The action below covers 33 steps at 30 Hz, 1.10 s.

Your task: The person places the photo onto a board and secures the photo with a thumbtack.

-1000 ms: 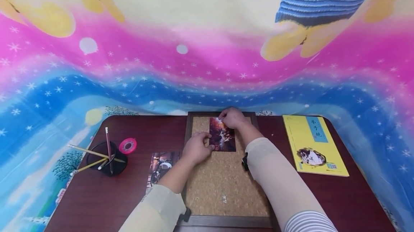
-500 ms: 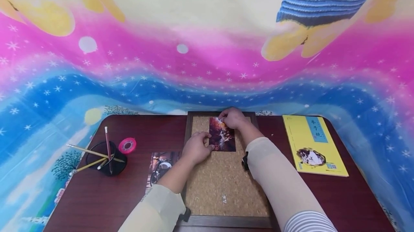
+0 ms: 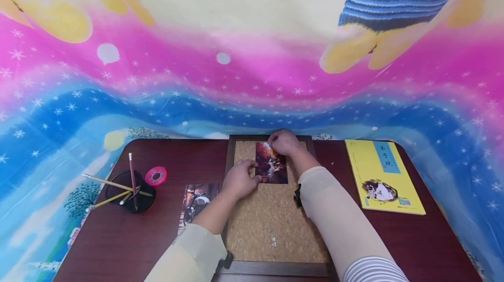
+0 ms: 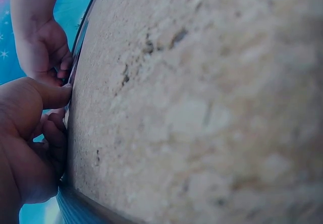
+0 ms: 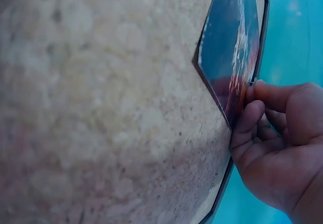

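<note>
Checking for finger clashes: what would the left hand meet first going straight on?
The left hand would probably meet the dark photo first; the right hand lies beyond, though depth is unclear.

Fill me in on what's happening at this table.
A person's left grip rests on the left side of a dark photo lying on a framed corkboard. The right grip pinches a small pin-like piece near the photo's top edge. A motorcycle photo lies on the table, left of the corkboard.

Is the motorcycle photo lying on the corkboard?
No, the motorcycle photo lies on the table, to the left of the corkboard.
</note>
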Tool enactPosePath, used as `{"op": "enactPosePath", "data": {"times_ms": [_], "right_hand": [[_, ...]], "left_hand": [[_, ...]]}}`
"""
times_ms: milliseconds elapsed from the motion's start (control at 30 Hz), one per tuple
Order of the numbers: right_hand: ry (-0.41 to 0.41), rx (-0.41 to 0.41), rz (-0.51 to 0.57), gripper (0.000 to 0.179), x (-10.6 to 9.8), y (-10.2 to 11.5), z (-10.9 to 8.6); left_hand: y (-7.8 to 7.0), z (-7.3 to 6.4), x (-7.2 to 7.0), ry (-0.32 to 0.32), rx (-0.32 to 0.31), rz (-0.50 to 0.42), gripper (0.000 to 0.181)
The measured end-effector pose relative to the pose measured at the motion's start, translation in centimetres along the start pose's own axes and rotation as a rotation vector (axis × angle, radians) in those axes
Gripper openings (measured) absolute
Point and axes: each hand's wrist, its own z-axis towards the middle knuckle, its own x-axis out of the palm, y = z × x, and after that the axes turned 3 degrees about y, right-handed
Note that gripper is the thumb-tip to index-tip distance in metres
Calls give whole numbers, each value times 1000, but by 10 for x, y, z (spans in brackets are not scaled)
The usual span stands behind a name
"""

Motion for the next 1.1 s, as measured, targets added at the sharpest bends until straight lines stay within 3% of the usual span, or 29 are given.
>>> {"op": "enactPosePath", "data": {"times_ms": [400,1100], "right_hand": [[-54,-7,21,17,1,1,0],[-31,-56,1,17,3,-5,1]], "left_hand": [[0,1,-4,-11,7,-13,39],[0,0,0,-7,-3,-15,38]]}}
